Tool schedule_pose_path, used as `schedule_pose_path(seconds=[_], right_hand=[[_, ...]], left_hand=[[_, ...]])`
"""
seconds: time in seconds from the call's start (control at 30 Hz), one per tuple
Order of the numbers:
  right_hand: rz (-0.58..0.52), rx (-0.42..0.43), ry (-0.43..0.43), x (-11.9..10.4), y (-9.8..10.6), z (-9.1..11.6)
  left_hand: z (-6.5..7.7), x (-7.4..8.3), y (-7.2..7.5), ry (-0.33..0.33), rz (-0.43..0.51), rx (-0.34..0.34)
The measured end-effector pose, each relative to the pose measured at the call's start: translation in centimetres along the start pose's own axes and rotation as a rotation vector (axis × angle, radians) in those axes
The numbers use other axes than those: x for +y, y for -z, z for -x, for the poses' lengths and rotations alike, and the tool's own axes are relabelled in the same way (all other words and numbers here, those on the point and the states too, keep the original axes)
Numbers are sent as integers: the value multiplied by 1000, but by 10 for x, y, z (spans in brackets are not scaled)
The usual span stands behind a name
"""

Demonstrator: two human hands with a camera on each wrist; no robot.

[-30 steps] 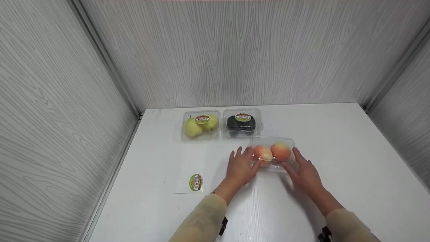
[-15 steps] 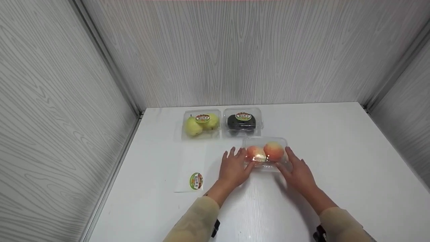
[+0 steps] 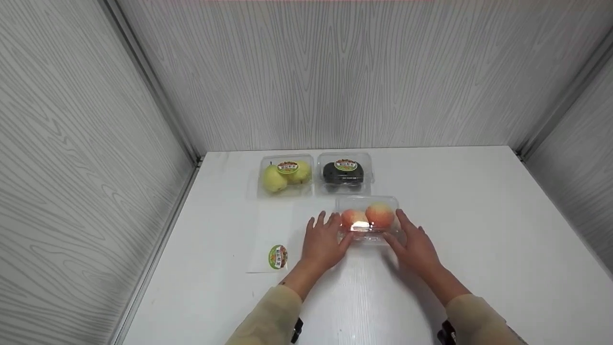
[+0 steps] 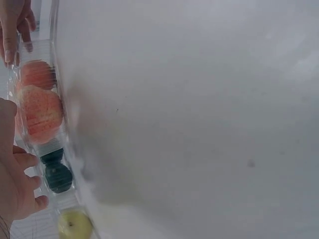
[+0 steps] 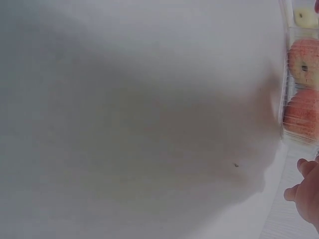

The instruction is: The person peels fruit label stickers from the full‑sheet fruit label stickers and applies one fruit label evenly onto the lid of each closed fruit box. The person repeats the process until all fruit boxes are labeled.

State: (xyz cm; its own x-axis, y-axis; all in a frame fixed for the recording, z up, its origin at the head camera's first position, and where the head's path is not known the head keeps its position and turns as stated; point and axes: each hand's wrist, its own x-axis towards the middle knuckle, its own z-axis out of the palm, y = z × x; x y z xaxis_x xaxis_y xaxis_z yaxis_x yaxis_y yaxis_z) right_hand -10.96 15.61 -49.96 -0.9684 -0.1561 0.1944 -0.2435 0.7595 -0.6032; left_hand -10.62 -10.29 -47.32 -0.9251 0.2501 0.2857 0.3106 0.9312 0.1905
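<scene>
Between my hands, a clear plastic clamshell box (image 3: 366,202) with two red-and-yellow apples (image 3: 380,216) stands on the white table. My left hand (image 3: 321,244) touches its left side, fingers spread and thumb at the front corner. On the opposite side, my right hand (image 3: 415,250) presses with outstretched fingers, its thumb also at the front. No sticker shows on this lid. Streaked red skin of the apples (image 5: 303,62) shows through the plastic in the right wrist view. In the left wrist view, the box (image 4: 37,50) lies at the left edge, partly behind my left hand (image 4: 17,184).
Behind stand a clear box of yellow pears (image 3: 275,179) and a clear box of dark fruit (image 3: 343,176), each with an oval label on its lid. A backing sheet (image 3: 258,263) with one oval sticker (image 3: 278,257) lies front left. Wood-grain walls (image 3: 306,72) enclose the table.
Both hands have slid the apple box leftward across the table, so it now sits in front of the dark-fruit box. The other boxes and the sticker sheet have stayed put.
</scene>
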Motion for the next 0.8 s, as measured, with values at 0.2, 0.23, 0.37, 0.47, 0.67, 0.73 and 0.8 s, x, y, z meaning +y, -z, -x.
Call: schedule_pose_path(seconds=[0.2, 0.23, 0.37, 0.47, 0.67, 0.73, 0.8], right_hand=[[-3, -7, 0, -6, -4, -1], [-3, -6, 2, -7, -4, -1], [-2, 1, 3, -9, -5, 0], [-1, -3, 0, -10, -6, 0], [-6, -25, -14, -11, -6, 0], [-8, -28, -15, -10, -6, 0], [-9, -24, -7, -9, -7, 0]], left_hand=[[3, -6, 3, 5, -5, -4], [4, -7, 4, 6, -4, -4], [5, -9, 5, 7, -1, -6], [5, -10, 5, 15, 5, -14], [5, -10, 4, 16, 13, -8], [5, -10, 4, 16, 9, -8], [5, -10, 4, 22, 8, -13]])
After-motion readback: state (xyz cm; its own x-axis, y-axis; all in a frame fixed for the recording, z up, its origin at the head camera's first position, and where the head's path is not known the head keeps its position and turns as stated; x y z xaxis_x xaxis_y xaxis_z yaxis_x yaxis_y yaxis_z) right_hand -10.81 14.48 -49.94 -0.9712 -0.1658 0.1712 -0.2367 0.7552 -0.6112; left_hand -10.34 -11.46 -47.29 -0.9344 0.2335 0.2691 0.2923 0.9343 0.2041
